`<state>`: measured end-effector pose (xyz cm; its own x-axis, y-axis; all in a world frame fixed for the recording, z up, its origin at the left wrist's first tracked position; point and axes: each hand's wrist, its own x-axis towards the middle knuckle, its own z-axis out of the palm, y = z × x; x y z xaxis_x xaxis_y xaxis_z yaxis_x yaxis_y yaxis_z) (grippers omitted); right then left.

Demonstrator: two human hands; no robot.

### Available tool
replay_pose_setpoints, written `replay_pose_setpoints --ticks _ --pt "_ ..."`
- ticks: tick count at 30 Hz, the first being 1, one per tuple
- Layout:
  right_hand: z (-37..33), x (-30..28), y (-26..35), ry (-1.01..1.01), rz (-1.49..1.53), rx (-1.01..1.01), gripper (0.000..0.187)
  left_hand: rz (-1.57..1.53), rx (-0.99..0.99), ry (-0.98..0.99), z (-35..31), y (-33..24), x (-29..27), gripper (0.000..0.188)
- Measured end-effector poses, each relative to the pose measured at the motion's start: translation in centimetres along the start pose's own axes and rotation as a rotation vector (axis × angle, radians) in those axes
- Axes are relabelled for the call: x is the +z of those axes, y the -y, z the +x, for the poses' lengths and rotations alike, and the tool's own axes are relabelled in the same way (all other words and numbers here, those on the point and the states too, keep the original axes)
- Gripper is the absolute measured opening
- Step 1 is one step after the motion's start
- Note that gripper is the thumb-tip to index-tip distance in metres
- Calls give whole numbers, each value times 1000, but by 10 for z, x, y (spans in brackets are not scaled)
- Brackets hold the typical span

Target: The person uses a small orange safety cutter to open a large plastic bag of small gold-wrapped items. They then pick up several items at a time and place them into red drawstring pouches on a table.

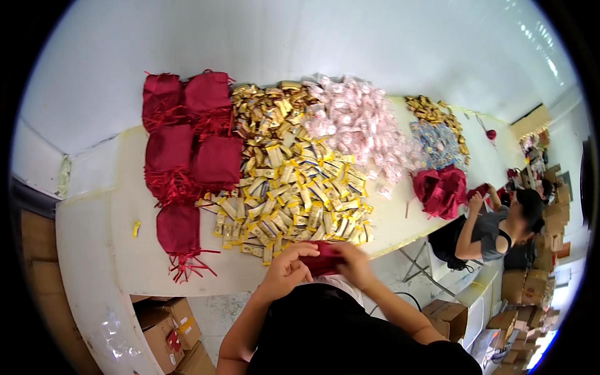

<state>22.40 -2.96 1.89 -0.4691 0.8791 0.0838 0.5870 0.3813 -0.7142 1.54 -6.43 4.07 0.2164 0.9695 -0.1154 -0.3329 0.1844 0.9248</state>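
A dark red fabric pouch is between my hands, close to my body at the table's front edge. My left hand has curled fingers at the pouch's left side, index finger and thumb by its edge. My right hand, slightly blurred, grips the right side with its fingers closed over the cloth. Just beyond the pouch spreads a heap of small yellow-and-cream wrapped packets. Whether anything is inside the pouch is hidden.
Stacks of red drawstring pouches lie at left. Behind are gold-wrapped pieces and pale pink packets. Blue packets and a red pouch pile lie at right, near another person. Cardboard boxes sit below.
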Motion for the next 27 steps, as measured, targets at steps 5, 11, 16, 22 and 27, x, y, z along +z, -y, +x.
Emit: replay_pose_setpoints --ticks 5,11,16,22,27 --pt "-40 -98 -78 -365 -301 323 31 291 50 -505 -18 28 -82 34" --pt "-128 -220 -331 -484 -622 428 58 792 83 -1063 -63 83 -217 24" --pt "-106 -229 -322 -646 -854 507 57 1282 -430 -1116 -59 59 -226 39" --pt "-54 -168 -230 -617 -763 123 46 1243 -259 -1105 -73 93 -269 13" --pt "-29 -64 -136 -514 -130 195 41 971 156 -1140 -69 -7 -201 11"
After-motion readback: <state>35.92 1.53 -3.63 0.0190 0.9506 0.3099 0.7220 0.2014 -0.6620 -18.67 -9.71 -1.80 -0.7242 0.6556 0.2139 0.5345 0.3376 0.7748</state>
